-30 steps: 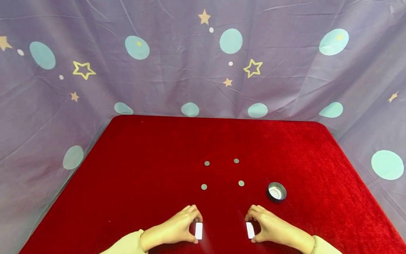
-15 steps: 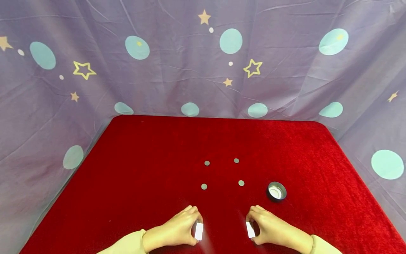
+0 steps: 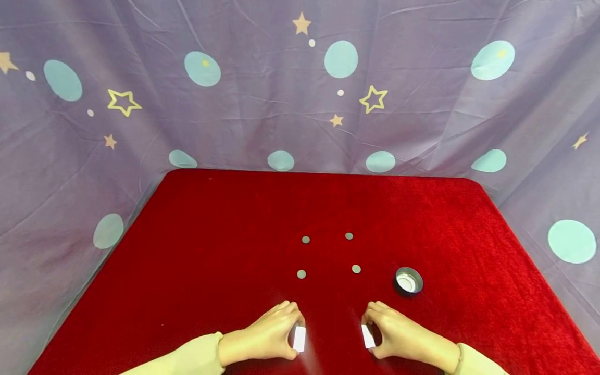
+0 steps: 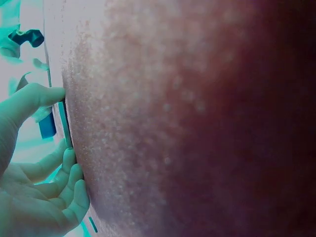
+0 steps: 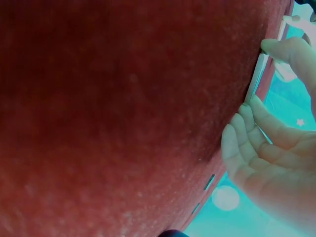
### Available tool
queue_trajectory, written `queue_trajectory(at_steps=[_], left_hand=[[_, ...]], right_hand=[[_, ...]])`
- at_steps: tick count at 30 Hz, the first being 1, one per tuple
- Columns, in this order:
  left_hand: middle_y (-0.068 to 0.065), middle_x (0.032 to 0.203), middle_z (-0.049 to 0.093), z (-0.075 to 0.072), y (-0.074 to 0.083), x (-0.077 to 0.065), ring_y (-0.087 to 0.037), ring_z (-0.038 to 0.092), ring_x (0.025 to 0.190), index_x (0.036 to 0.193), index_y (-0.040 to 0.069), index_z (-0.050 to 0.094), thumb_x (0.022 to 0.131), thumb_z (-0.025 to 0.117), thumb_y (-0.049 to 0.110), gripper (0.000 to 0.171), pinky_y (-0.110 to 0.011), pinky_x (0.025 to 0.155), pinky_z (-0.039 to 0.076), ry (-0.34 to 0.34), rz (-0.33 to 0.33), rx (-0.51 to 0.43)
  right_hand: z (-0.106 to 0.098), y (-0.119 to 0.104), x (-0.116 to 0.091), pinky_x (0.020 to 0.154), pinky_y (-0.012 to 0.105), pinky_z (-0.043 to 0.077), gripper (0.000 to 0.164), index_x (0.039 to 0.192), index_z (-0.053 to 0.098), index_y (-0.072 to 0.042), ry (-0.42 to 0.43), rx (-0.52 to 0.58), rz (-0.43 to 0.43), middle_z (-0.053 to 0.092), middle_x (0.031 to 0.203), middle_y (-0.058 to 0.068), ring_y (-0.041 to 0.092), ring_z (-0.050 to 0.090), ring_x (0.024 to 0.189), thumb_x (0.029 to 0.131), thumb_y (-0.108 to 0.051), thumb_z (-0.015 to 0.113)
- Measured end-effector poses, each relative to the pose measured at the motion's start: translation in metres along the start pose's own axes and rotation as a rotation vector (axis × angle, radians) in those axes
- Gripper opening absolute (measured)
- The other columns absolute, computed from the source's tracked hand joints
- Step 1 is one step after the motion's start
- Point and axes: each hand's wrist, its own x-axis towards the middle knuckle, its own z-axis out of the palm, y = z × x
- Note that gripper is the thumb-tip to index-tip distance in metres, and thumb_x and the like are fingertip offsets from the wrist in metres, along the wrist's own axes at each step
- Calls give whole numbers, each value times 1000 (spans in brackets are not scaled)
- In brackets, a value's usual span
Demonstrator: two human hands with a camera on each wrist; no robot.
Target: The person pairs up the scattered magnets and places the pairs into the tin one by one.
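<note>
A: Far left?
B: Red-covered worktop [image 3: 164, 271], edged at left, back and right by a purple curtain [image 3: 262, 125] printed with stars and dots.
A: Left hand [image 3: 271, 334], grip?
B: Left white piece [image 3: 299, 339] is pinched, thumb at the near end, fingers at the far end. It's held low by the cloth; contact can't be told.
A: Middle?
B: Four pale discs are laid flat, one per corner of a rough square: near-left disc [image 3: 301, 274], far-left disc [image 3: 306, 239], far-right disc [image 3: 349, 236], near-right disc [image 3: 356, 269].
A: Then?
B: Right white piece [image 3: 368, 336], pinched likewise by the right hand [image 3: 398, 333]. A gap is left between both pieces.
A: Last?
B: Round dish [image 3: 409, 281], dark-sided, white inside, set just beyond the right hand, apart from it.
</note>
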Motion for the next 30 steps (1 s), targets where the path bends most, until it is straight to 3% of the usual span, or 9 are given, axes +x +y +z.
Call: queue_trajectory(at_steps=[7,18,30], left_hand=[[11,80,46,1,2,5,-2,40,76,85,13,57,56,75,24,36,-14,69,38,18,15,25],[11,80,46,2,6,9,-2,39,75,86,13,58,57,75,26,36,-14,68,37,4,4,15],[11,79,46,5,8,13,-3,40,75,84,13,58,56,75,26,35,-14,69,37,31,-3,17]], right_hand=[[0,-1,3,62,6,33,36,81,55,-10,16,-19,-14,46,80,-10,0,39,71,49,-15,73],[0,-5,10,60,11,37,33,83,57,-9,-53,-5,31,47,81,-10,0,38,72,55,-18,73],[5,-8,17,60,9,35,33,80,56,-9,-26,-37,33,46,78,-10,-2,36,70,53,-18,73]])
